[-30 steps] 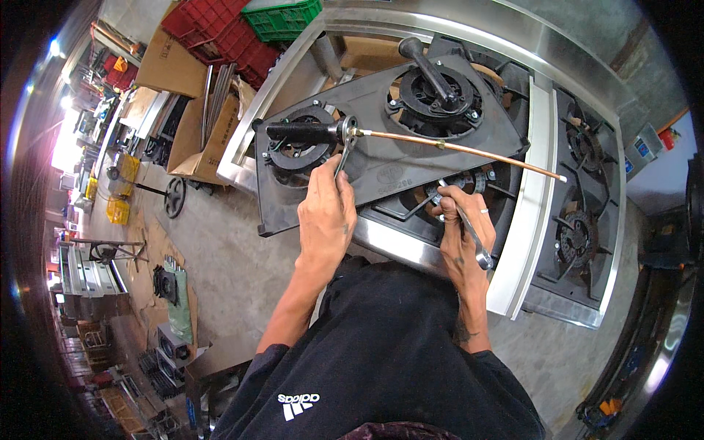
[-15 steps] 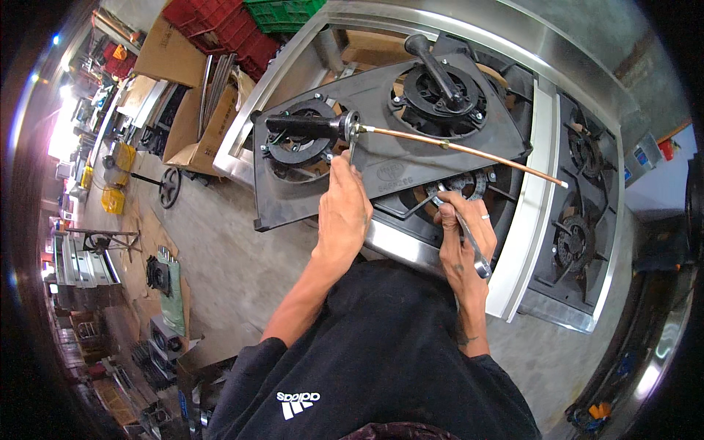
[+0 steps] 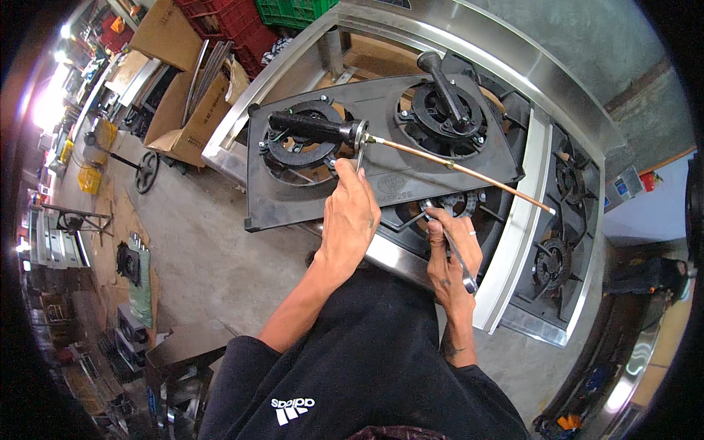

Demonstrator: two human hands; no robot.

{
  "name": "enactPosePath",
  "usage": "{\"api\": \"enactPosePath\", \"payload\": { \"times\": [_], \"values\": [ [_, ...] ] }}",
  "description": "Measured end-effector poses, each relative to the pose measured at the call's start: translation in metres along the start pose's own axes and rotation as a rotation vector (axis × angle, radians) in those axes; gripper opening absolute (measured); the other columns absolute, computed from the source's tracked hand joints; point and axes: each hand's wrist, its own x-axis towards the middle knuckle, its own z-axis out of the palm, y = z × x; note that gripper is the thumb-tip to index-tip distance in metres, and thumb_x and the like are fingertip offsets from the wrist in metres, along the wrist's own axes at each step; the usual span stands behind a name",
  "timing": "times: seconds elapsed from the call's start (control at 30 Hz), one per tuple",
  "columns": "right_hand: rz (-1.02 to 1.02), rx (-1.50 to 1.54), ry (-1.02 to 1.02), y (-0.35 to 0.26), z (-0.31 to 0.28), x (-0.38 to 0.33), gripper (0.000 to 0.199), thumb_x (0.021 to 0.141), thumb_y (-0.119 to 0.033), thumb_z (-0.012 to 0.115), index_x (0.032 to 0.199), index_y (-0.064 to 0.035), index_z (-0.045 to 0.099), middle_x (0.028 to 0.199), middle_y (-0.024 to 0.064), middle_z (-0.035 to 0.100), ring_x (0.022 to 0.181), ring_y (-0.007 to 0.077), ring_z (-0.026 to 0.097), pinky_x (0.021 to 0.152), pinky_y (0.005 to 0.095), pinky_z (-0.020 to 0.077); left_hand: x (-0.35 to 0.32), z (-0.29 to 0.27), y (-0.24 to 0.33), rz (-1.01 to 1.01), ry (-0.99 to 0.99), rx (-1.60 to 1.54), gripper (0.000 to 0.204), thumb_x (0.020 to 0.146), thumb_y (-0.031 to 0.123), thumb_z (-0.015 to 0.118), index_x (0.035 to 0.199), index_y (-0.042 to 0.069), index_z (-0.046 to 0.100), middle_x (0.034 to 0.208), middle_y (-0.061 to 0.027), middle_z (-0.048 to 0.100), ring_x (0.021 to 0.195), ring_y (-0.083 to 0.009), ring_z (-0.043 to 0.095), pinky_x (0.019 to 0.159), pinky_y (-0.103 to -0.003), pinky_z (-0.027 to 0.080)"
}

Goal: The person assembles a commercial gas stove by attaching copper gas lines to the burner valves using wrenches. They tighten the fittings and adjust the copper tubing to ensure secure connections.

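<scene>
Fingers, left hand (image 3: 350, 220): stretched up and away, tips pinched on a thin metal piece hanging just under the brass fitting (image 3: 361, 135); whether truly clamped or only touching, cannot tell.
Fingers, right hand (image 3: 453, 257): curled shut round the shank of a spanner (image 3: 456, 258), thumb pressed along it.

Head view, tube: copper tube (image 3: 455, 167) joined to the fitting at its left end, free tip out over the steel stove edge at right.
Head view, long axis: left to right, dropping slightly nearer toward the right tip; black handle (image 3: 308, 127) carrying the same line on leftward over the left burner ring (image 3: 302, 144).
Head view, tube from left fingers: straight beyond the fingertips, joint almost touching them, rest of the length off to the right.
Head view, tube from right fingers: farther off, across a gap, roughly over the knuckles.
Head view, nearer hand: left for the joint; right for the middle of the tube.
Head view, spanner: head by the small burner cap (image 3: 456, 205), tail slanting near and right past the wrist.
Head view, support: dark burner plate (image 3: 381, 158) lying tilted over the steel stove frame (image 3: 513, 242).
Head view, surroundings: second burner (image 3: 440, 110) with its upright black lever at far right of the plate; cardboard boxes (image 3: 192, 110) on the floor, far left.
</scene>
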Motion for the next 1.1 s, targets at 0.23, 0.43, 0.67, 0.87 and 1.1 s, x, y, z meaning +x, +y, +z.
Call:
{"api": "enactPosePath", "payload": {
  "times": [0.23, 0.43, 0.67, 0.87, 1.1],
  "values": [
    [-0.039, -0.038, -0.030, 0.000, 0.002, 0.001, 0.017, 0.099, -0.008, 0.071, 0.113, 0.0009, 0.072, 0.093, 0.0157, 0.071, 0.078, 0.0323, 0.063, 0.073, 0.0410, 0.0514, 0.004, -0.002, 0.014, 0.030, 0.001, -0.026, 0.014, 0.106, 0.001, 0.047, 0.107, -0.002, 0.034, 0.068, -0.0333, 0.060, 0.071, -0.0563, 0.064, 0.059, -0.060, 0.048],
    [-0.051, -0.032, -0.075, -0.003, 0.005, 0.003, 0.017, 0.100, -0.009, 0.070, 0.113, 0.0014, 0.072, 0.090, 0.0155, 0.069, 0.075, 0.0303, 0.060, 0.072, 0.0399, 0.0504, 0.007, -0.006, 0.017, 0.041, -0.026, -0.039, 0.016, 0.105, 0.000, 0.048, 0.105, -0.005, 0.033, 0.065, -0.0345, 0.059, 0.069, -0.0566, 0.064, 0.059, -0.061, 0.048],
    [-0.059, -0.022, -0.073, -0.002, 0.003, 0.006, 0.018, 0.101, -0.012, 0.069, 0.113, 0.0006, 0.072, 0.086, 0.0151, 0.068, 0.075, 0.0300, 0.060, 0.072, 0.0408, 0.0500, 0.003, 0.001, 0.001, 0.043, 0.019, 0.039, 0.014, 0.107, 0.003, 0.047, 0.107, -0.003, 0.035, 0.065, -0.0324, 0.060, 0.067, -0.0533, 0.065, 0.057, -0.059, 0.049],
    [-0.021, -0.015, -0.061, 0.001, -0.001, 0.003, 0.018, 0.102, -0.014, 0.068, 0.113, 0.0002, 0.072, 0.086, 0.0148, 0.067, 0.075, 0.0301, 0.060, 0.072, 0.0409, 0.0499, 0.001, 0.015, -0.014, 0.026, -0.003, 0.014, 0.013, 0.108, 0.005, 0.048, 0.106, -0.003, 0.038, 0.069, -0.0310, 0.062, 0.068, -0.0525, 0.066, 0.058, -0.058, 0.050],
    [-0.017, -0.015, -0.087, 0.003, 0.000, 0.006, 0.018, 0.102, -0.013, 0.069, 0.113, 0.0002, 0.072, 0.087, 0.0147, 0.068, 0.074, 0.0299, 0.059, 0.072, 0.0407, 0.0496, 0.006, 0.025, -0.017, 0.088, 0.117, 0.100, 0.014, 0.108, 0.008, 0.050, 0.101, -0.002, 0.044, 0.068, -0.0259, 0.064, 0.066, -0.0481, 0.067, 0.057, -0.056, 0.050]
  ]
}}
